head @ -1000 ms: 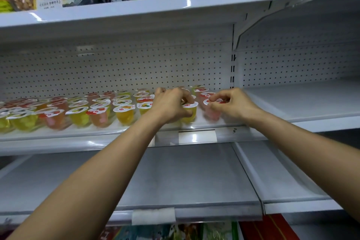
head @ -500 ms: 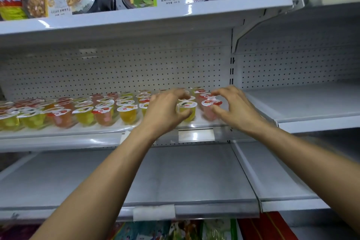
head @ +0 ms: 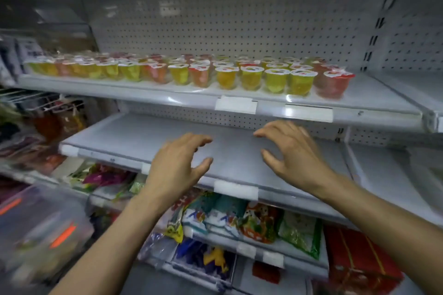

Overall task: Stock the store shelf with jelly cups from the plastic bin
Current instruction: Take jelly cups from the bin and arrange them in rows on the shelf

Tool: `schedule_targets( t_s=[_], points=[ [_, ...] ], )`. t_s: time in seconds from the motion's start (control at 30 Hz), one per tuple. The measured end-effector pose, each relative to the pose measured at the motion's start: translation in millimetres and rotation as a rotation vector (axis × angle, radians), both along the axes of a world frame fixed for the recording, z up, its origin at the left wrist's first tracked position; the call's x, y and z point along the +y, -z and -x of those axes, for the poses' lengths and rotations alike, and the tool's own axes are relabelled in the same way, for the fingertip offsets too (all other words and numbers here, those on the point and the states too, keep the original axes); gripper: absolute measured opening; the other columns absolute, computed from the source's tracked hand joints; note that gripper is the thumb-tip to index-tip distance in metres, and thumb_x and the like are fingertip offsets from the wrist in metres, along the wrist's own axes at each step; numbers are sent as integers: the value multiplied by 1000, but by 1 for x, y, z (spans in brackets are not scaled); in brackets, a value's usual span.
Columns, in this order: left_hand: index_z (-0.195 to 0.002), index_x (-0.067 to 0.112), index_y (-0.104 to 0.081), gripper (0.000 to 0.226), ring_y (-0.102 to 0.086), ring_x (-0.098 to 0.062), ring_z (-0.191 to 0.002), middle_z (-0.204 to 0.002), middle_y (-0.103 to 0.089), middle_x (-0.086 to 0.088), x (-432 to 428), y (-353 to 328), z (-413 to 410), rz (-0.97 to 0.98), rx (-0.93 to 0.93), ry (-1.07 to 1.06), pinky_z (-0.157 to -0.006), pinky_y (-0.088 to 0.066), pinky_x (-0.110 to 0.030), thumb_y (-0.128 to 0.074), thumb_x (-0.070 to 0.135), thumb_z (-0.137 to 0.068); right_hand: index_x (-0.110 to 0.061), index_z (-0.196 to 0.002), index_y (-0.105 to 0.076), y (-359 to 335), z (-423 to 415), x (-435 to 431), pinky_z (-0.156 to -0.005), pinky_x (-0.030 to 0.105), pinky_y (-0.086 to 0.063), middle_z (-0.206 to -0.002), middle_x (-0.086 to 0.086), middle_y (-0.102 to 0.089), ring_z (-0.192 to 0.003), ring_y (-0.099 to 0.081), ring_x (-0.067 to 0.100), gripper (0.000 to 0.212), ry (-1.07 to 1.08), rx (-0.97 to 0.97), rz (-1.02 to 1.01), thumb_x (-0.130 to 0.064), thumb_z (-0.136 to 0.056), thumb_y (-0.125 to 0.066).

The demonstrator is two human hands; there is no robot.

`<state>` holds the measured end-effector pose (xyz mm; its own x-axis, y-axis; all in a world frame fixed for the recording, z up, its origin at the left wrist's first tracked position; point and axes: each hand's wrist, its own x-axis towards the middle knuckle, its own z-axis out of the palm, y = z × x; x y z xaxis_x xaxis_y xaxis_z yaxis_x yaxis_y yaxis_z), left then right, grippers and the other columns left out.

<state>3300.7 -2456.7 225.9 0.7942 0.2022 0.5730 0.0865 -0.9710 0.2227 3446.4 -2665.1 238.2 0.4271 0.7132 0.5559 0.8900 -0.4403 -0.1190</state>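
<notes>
Jelly cups (head: 251, 78), yellow and red in clear plastic, nearly fill the white metal shelf (head: 376, 98); left hand (head: 177, 163) and right hand (head: 294, 155) hover spread, empty.

We see only two arms of the person. The left hand (head: 177, 163) is bare, and so is the right hand (head: 294, 158); fingers and wrists alike show plain skin. Both the left forearm (head: 115, 235) and the right forearm (head: 383, 218) are uncovered as far as the picture's lower edge. We cannot make out nails or finer marks, since the hands are slightly blurred.
</notes>
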Motion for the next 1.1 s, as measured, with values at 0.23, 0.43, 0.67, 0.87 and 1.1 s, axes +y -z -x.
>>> schedule_targets(
  t_s=[0.23,0.43,0.67,0.87,1.1],
  points=[
    [-123,27,-61,45,-64,-20,-104,-117,-65,3,99,52,76,120,324,-235,-84,-52,-39,-66,47,-84,-30,-131,-50,47,40,129,-101,35,-33,-130,-4,-50,-124,-43,18,39,-222,162,240,-37,-92,-55],
    [-129,25,-57,45,-62,-19,-108,-127,-61,3,220,80,143,227,405,-402,-85,-51,-34,-65,41,-88,-29,-127,-52,81,83,285,-92,38,-43,-122,-2,-53,-114,-48,20,38,-357,245,294,-35,-90,-58],
    [-129,30,-55,41,-60,-11,-104,-123,-61,10,375,121,249,371,492,-615,-79,-48,-30,-62,42,-91,-30,-124,-55,136,139,474,-94,31,-45,-120,-6,-53,-113,-52,14,36,-513,365,432,-43,-90,-58],
    [-126,33,-57,38,-60,-13,-100,-117,-62,11,482,164,301,532,577,-743,-83,-52,-35,-63,43,-89,-28,-123,-57,188,184,599,-92,33,-46,-121,-4,-55,-110,-54,14,37,-576,457,585,-36,-87,-62],
    [-123,26,-59,34,-62,-19,-100,-116,-64,5,572,241,318,720,658,-784,-87,-52,-38,-63,37,-91,-30,-118,-59,259,198,715,-87,31,-50,-119,-5,-58,-100,-58,11,34,-623,589,801,-37,-85,-62]
  ],
)
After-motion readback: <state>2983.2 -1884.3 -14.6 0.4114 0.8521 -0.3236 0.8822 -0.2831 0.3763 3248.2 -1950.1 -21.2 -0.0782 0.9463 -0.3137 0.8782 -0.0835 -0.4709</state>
